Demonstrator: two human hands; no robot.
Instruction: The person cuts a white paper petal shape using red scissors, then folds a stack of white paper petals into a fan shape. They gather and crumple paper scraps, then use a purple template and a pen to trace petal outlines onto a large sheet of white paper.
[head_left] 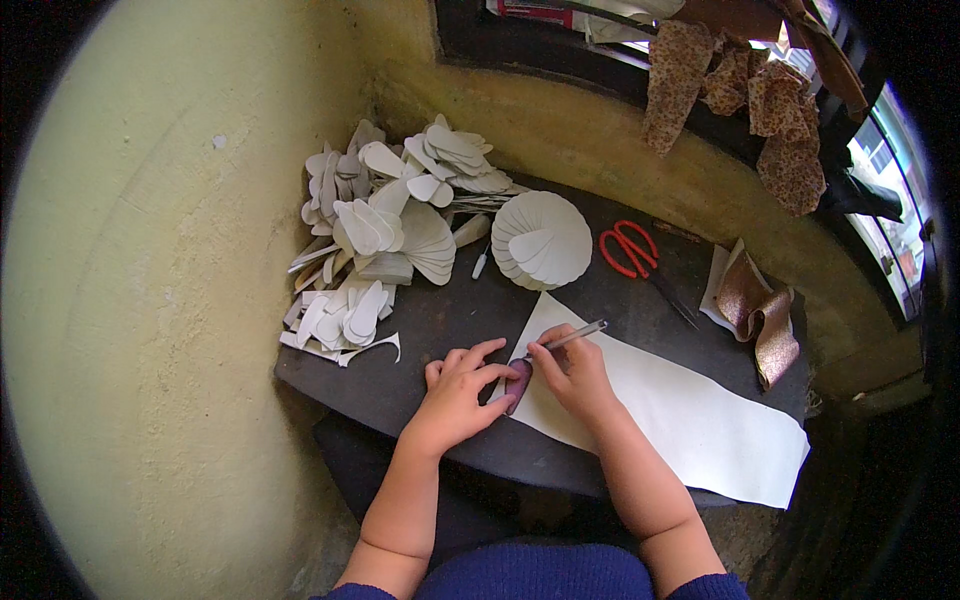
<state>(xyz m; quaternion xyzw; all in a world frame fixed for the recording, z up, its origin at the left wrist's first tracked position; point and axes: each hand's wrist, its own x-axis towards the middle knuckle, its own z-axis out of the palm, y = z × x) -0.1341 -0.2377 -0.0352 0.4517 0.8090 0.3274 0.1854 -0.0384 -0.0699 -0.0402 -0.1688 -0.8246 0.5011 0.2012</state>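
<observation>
A long white sheet (pixel 680 405) of paper or thin card lies slantwise across the dark table. On its left end sits a small dark purple rounded piece (pixel 519 385), shaped like a template. My left hand (pixel 462 392) holds this piece down between thumb and fingertips, its other fingers spread over the tabletop. My right hand (pixel 572 370) grips a pen (pixel 580 334) in a writing hold. The pen's tip is close to the purple piece's upper edge; whether it touches the sheet is hard to see.
Many white rounded cut-outs (pixel 365 230) are heaped at the back left, beside a round fan of them (pixel 543 240). Red-handled scissors (pixel 640 262), a small white-capped pen (pixel 481 262) and a shiny pinkish strip (pixel 760 315) lie around the table (pixel 440 320). A wall (pixel 180 300) borders the left.
</observation>
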